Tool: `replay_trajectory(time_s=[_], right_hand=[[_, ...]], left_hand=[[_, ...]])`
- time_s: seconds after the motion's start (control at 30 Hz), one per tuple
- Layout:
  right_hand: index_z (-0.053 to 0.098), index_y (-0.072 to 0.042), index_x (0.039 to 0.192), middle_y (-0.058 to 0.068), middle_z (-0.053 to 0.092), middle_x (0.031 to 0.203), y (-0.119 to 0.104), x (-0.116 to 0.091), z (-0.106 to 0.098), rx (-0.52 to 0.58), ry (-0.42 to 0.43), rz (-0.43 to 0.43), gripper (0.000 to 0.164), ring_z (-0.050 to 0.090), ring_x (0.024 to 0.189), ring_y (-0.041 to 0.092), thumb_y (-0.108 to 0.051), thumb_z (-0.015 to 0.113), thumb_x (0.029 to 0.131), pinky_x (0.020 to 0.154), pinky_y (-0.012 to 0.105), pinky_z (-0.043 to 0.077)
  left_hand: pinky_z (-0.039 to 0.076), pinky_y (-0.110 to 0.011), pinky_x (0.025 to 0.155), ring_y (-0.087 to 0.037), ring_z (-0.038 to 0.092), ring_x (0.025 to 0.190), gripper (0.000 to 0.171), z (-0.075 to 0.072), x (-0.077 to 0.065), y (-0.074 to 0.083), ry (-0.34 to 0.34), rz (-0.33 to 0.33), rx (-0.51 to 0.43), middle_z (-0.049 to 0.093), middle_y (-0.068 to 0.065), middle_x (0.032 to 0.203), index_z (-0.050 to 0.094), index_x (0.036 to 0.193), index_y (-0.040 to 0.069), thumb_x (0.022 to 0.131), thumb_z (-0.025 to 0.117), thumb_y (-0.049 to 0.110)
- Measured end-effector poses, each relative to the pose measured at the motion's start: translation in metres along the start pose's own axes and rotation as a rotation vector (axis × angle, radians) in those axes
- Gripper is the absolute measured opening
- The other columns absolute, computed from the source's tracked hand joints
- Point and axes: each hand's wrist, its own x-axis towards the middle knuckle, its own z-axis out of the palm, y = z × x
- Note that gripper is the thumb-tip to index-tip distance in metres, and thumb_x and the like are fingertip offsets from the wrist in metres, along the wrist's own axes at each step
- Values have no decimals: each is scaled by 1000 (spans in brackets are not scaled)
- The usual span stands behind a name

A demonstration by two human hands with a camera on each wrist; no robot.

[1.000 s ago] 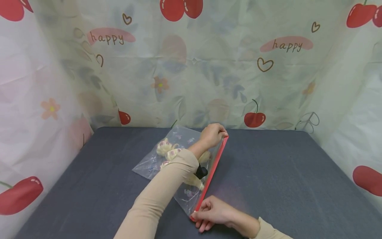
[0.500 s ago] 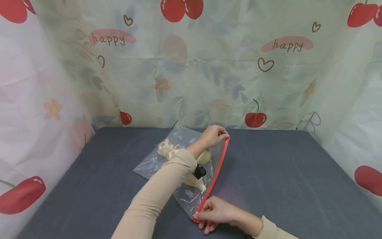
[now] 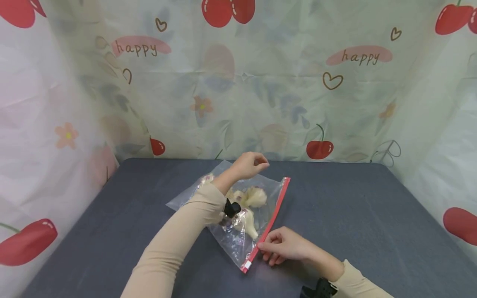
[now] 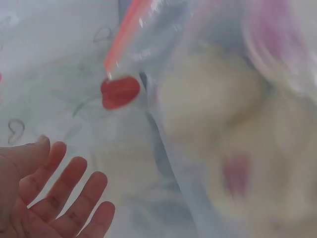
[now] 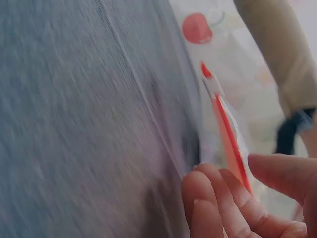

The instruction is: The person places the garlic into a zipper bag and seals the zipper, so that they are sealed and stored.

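A clear zip bag [image 3: 271,194] lies tilted on the dark table, holding several cream bulbs [image 3: 256,197] that look like garlic, one with a pointed stem. Along its right edge runs a red zip strip [image 3: 278,205], with a white slider [image 3: 247,265] at the near end. Above the bag's far side my left hand [image 3: 250,164] hovers away from the strip; the left wrist view shows its fingers spread and holding nothing. Beside the strip's near part is my right hand [image 3: 285,246], fingers loosely bent. Its thumb tip is at the strip; in the right wrist view thumb and fingertips stand apart.
The dark table [image 3: 354,223] reaches back to a cloth curtain [image 3: 246,103] printed with cherries, hearts and flowers, which also hangs at both sides. My left forearm [image 3: 175,244] crosses over the bag and hides part of it. A black wrist camera [image 3: 320,288] sits on my right wrist.
My left hand has let go of the strip's far end and moved left. The right hand has shifted from the near corner up along the strip, uncovering the slider.
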Motion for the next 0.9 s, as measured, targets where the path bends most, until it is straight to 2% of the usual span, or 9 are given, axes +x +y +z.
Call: replay_trajectory(time_s=[0.17, 0.37, 0.47, 0.6, 0.7, 0.77, 0.83, 0.9], right_hand=[[66, 3, 90, 7, 70, 76, -1, 0, -17, -61, 137, -65, 37, 65, 61, 10, -34, 63, 89, 59, 30, 55], [58, 1, 102, 18, 68, 86, -3, 1, -30, -54, 301, -118, 31, 68, 70, 20, -27, 63, 90, 64, 33, 55], [55, 1, 110, 21, 68, 91, -3, 3, -33, -50, 334, -147, 34, 70, 74, 24, -24, 64, 90, 66, 33, 55], [53, 3, 116, 19, 69, 90, -3, 7, -32, -57, 346, -165, 38, 70, 75, 25, -22, 64, 90, 66, 33, 56], [55, 3, 116, 15, 69, 85, -4, 10, -31, -56, 357, -152, 37, 70, 75, 24, -21, 64, 89, 66, 33, 56], [56, 3, 115, 13, 68, 83, -4, 12, -31, -55, 363, -136, 36, 69, 75, 22, -21, 64, 89, 67, 33, 56], [57, 3, 113, 10, 68, 82, -4, 14, -32, -61, 370, -125, 35, 69, 75, 20, -21, 64, 89, 67, 32, 56], [58, 3, 113, 9, 68, 82, -4, 15, -34, -65, 375, -118, 34, 68, 75, 19, -21, 64, 89, 68, 32, 56]], left_hand=[[50, -37, 86, -27, 59, 109, 29, -24, -16, -35, 20, -90, -16, 62, -11, 118, 62, 117, 7, 98, 50, 26], [45, -45, 94, -33, 55, 114, 32, -53, -43, -82, 65, -188, 4, 59, -17, 122, 60, 118, 3, 98, 49, 25], [44, -47, 95, -36, 53, 116, 33, -62, -58, -106, 75, -237, 20, 57, -21, 123, 58, 119, 1, 98, 48, 24], [47, -47, 89, -41, 53, 114, 36, -65, -75, -132, 15, -282, 32, 53, -27, 127, 52, 125, -2, 99, 45, 22], [49, -38, 75, -33, 60, 87, 39, -62, -84, -147, -56, -306, -6, 60, -23, 102, 46, 132, -2, 100, 42, 19], [46, -32, 65, -21, 56, 68, 40, -61, -88, -154, -100, -314, -41, 59, -15, 85, 43, 136, -1, 100, 41, 17], [42, -27, 59, -11, 47, 59, 41, -59, -91, -159, -129, -316, -80, 55, -7, 79, 39, 138, 0, 100, 40, 16], [42, -26, 57, -9, 48, 58, 42, -59, -94, -162, -139, -303, -95, 58, -7, 83, 39, 139, 0, 100, 42, 16]])
